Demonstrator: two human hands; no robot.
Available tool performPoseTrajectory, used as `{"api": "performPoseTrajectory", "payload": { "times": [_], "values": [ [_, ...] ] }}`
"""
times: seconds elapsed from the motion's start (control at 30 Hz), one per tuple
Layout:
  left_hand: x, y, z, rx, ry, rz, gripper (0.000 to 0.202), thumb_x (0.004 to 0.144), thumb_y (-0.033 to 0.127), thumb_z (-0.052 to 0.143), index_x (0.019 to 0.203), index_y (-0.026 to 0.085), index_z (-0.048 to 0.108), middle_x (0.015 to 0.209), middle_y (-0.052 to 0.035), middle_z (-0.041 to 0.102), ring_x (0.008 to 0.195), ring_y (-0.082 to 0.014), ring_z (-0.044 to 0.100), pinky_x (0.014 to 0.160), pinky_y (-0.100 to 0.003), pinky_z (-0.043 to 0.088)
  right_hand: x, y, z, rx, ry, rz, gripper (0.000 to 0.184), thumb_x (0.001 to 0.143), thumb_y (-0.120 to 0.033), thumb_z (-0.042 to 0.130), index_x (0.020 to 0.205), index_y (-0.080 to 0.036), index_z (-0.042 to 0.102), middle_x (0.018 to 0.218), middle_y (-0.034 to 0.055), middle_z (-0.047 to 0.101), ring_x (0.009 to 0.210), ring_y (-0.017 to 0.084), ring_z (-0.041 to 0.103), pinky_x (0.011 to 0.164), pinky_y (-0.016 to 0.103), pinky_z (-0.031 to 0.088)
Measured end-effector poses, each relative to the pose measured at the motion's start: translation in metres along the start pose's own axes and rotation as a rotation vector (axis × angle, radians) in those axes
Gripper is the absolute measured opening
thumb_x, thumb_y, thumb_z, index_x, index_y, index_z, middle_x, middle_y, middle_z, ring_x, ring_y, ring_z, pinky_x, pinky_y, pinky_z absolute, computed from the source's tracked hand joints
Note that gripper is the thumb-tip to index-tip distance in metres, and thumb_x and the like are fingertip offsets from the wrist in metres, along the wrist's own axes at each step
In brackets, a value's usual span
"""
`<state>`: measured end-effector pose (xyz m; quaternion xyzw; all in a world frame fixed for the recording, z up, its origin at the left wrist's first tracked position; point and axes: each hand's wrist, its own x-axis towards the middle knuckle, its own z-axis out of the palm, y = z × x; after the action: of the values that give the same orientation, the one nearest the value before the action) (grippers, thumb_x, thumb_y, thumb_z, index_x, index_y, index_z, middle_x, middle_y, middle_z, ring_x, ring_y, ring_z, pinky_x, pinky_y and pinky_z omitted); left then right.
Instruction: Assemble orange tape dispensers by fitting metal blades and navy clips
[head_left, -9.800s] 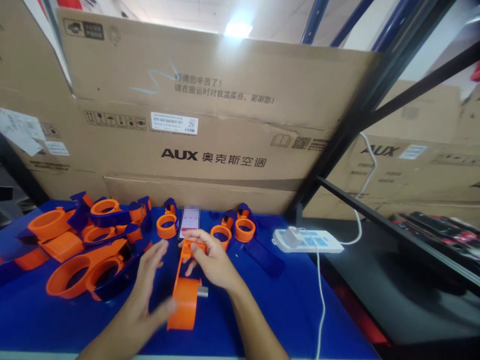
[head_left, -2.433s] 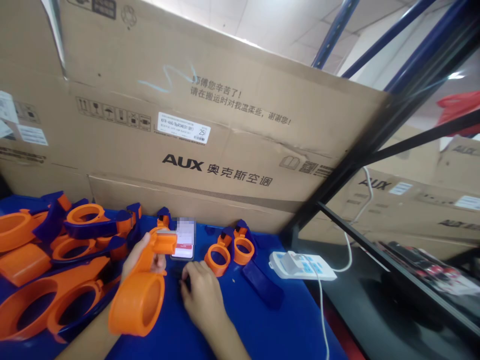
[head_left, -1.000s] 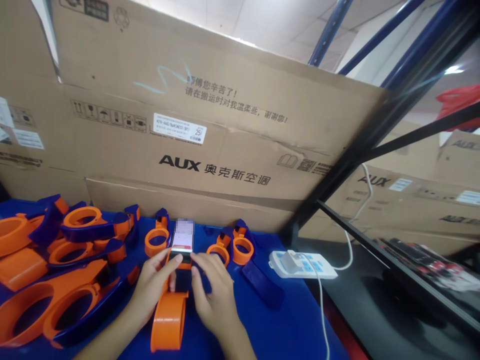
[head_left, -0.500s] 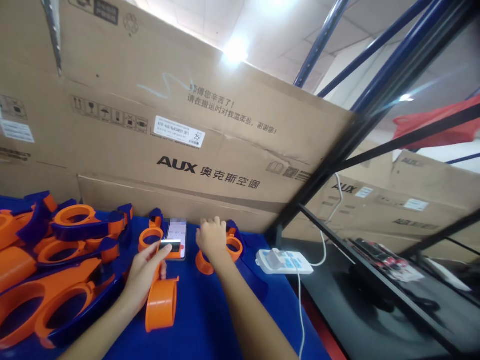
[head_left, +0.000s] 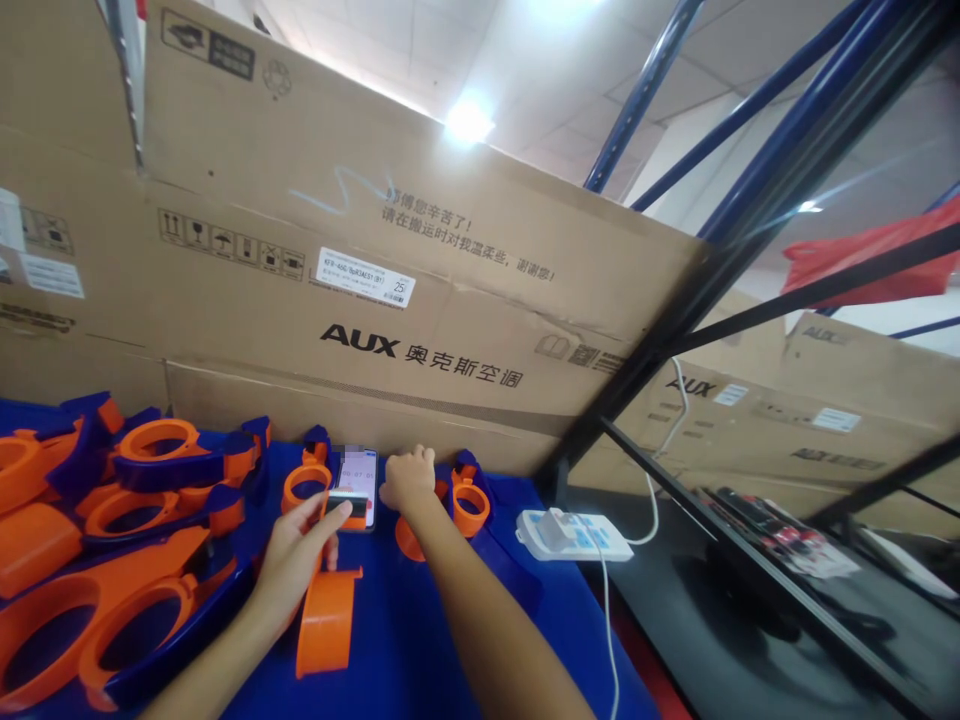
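My left hand (head_left: 304, 545) is closed around an orange tape dispenser (head_left: 328, 625). Its dark toothed edge sits under my thumb, and its wide orange ring hangs below, over the blue surface (head_left: 397, 660). Just right of the phone (head_left: 360, 470), my right hand (head_left: 409, 485) is bent inward with its fingers curled; what they grip, if anything, is hidden. Partly behind my right wrist is an orange ring (head_left: 410, 541). Close beside it stands an orange and blue tape dispenser (head_left: 471, 508). Another dispenser (head_left: 306, 484) stands behind my left hand, next to the phone.
Several orange and blue tape dispensers (head_left: 157, 440) are heaped at the left. A white power strip (head_left: 574, 536) with a plug and cables lies at the right. Large cardboard boxes (head_left: 450, 330) wall off the back, and a dark rack post (head_left: 645, 370) slants up at the right.
The view has tipped slightly, so everything sits a little lower. My right hand has turned inward and drawn slightly left, its fingers curled tighter. My left hand keeps its hold on the tape dispenser.
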<state>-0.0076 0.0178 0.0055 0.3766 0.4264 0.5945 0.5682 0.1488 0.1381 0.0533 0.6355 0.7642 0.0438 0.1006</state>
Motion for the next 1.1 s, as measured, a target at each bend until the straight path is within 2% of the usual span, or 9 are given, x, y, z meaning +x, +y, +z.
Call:
{"api": "performPoseTrajectory", "payload": {
  "times": [0.3, 0.4, 0.47, 0.57, 0.67, 0.8, 0.9, 1.0, 1.1],
  "values": [
    [0.001, 0.001, -0.001, -0.058, 0.018, -0.030, 0.048, 0.075, 0.053, 0.085, 0.102, 0.015, 0.076, 0.047, 0.0049, 0.057, 0.042, -0.0112, 0.048, 0.044, -0.021, 0.039, -0.013, 0.007, -0.006, 0.263, 0.144, -0.010, 0.038, 0.100, -0.036, 0.068, 0.131, -0.016, 0.062, 0.132, 0.0112, 0.064, 0.111, 0.026, 0.068, 0.093, 0.046, 0.059],
    [0.000, 0.002, 0.000, -0.101, 0.024, -0.062, 0.048, 0.073, 0.053, 0.086, 0.101, 0.016, 0.075, 0.048, 0.0047, 0.058, 0.041, -0.0118, 0.049, 0.043, -0.021, 0.039, -0.018, 0.016, -0.015, 0.520, 0.283, -0.050, 0.024, 0.101, -0.025, 0.062, 0.123, -0.016, 0.068, 0.122, 0.0120, 0.070, 0.110, 0.026, 0.068, 0.096, 0.044, 0.056],
    [0.001, 0.002, 0.001, -0.142, 0.023, -0.089, 0.047, 0.075, 0.053, 0.085, 0.101, 0.016, 0.073, 0.049, 0.0043, 0.060, 0.042, -0.0119, 0.050, 0.044, -0.021, 0.039, -0.025, 0.020, -0.017, 0.750, 0.385, -0.106, 0.026, 0.099, -0.016, 0.052, 0.118, -0.017, 0.070, 0.112, 0.0110, 0.075, 0.104, 0.023, 0.070, 0.094, 0.039, 0.056],
    [0.003, 0.004, 0.001, -0.200, 0.012, -0.125, 0.051, 0.080, 0.058, 0.078, 0.106, 0.015, 0.072, 0.048, 0.0035, 0.058, 0.042, -0.0128, 0.050, 0.045, -0.023, 0.041, -0.042, 0.017, -0.012, 1.112, 0.483, -0.222, 0.031, 0.096, -0.019, 0.046, 0.118, -0.017, 0.067, 0.094, 0.0061, 0.075, 0.079, 0.018, 0.071, 0.074, 0.032, 0.059],
    [0.005, 0.004, 0.001, -0.319, -0.045, -0.165, 0.064, 0.081, 0.060, 0.073, 0.124, 0.013, 0.069, 0.046, 0.0042, 0.055, 0.039, -0.0138, 0.049, 0.043, -0.024, 0.039, -0.066, 0.005, 0.003, 1.417, 0.516, -0.323, 0.020, 0.094, -0.026, 0.054, 0.108, -0.020, 0.065, 0.080, 0.0023, 0.071, 0.060, 0.016, 0.066, 0.059, 0.028, 0.056],
    [0.002, 0.002, -0.001, -0.456, -0.199, -0.227, 0.070, 0.083, 0.054, 0.073, 0.137, 0.011, 0.063, 0.050, 0.0033, 0.056, 0.041, -0.0131, 0.048, 0.041, -0.023, 0.033, -0.091, -0.013, 0.022, 1.694, 0.507, -0.376, 0.016, 0.095, -0.036, 0.060, 0.105, -0.023, 0.064, 0.084, 0.0027, 0.070, 0.061, 0.017, 0.067, 0.058, 0.029, 0.057],
    [-0.003, 0.001, -0.001, -0.443, -0.270, -0.232, 0.070, 0.083, 0.051, 0.075, 0.137, 0.010, 0.064, 0.052, 0.0019, 0.058, 0.043, -0.0148, 0.052, 0.044, -0.025, 0.036, -0.097, -0.021, 0.030, 1.787, 0.507, -0.380, 0.014, 0.092, -0.036, 0.067, 0.097, -0.023, 0.069, 0.097, 0.0061, 0.070, 0.075, 0.019, 0.070, 0.065, 0.031, 0.060],
    [-0.006, 0.002, 0.002, -0.419, -0.261, -0.186, 0.070, 0.084, 0.051, 0.074, 0.138, 0.009, 0.063, 0.052, 0.0013, 0.059, 0.044, -0.0156, 0.053, 0.046, -0.026, 0.039, -0.097, -0.023, 0.032, 1.815, 0.542, -0.364, 0.014, 0.090, -0.033, 0.070, 0.083, -0.023, 0.074, 0.112, 0.0082, 0.069, 0.094, 0.021, 0.070, 0.073, 0.032, 0.061],
    [-0.007, 0.002, 0.004, -0.366, -0.232, -0.173, 0.069, 0.082, 0.053, 0.076, 0.135, 0.010, 0.065, 0.053, 0.0003, 0.061, 0.044, -0.0165, 0.055, 0.047, -0.028, 0.042, -0.099, -0.023, 0.030, 1.789, 0.562, -0.351, 0.017, 0.094, -0.033, 0.066, 0.088, -0.025, 0.080, 0.118, 0.0087, 0.070, 0.098, 0.022, 0.071, 0.074, 0.033, 0.062]
  ]
}}
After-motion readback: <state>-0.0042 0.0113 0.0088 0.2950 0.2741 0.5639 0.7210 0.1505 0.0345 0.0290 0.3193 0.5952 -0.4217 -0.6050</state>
